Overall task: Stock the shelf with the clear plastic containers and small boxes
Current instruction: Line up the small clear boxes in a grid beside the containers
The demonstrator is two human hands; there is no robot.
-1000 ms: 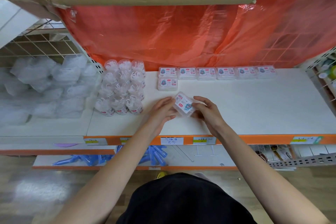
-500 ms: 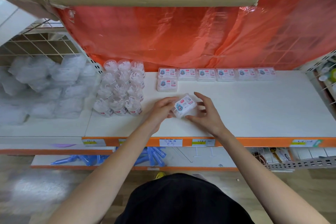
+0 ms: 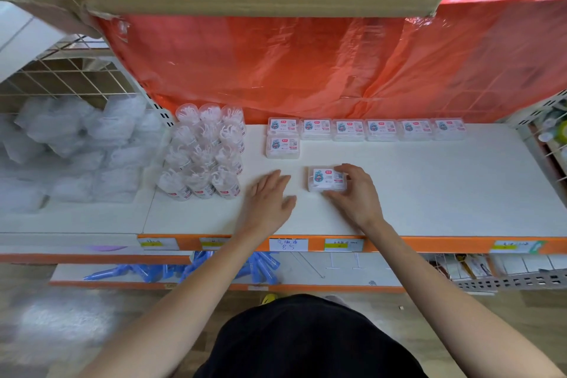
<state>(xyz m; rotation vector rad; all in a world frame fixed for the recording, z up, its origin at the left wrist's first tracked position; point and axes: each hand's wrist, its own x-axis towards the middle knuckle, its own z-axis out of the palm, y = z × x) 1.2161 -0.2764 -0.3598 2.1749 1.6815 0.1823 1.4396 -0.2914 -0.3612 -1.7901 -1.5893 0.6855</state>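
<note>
Now your right hand (image 3: 356, 193) grips a small labelled box (image 3: 327, 179) flat on the white shelf (image 3: 429, 187), while your left hand (image 3: 270, 199) lies open, fingers straight, just beside it.

Bare shelf (image 3: 429, 193) right of boxes (image 3: 365, 129); containers (image 3: 204, 152) block left.

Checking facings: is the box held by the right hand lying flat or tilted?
Flat: the box lies label-up, level on the shelf, with the right hand gripping its edges.
</note>
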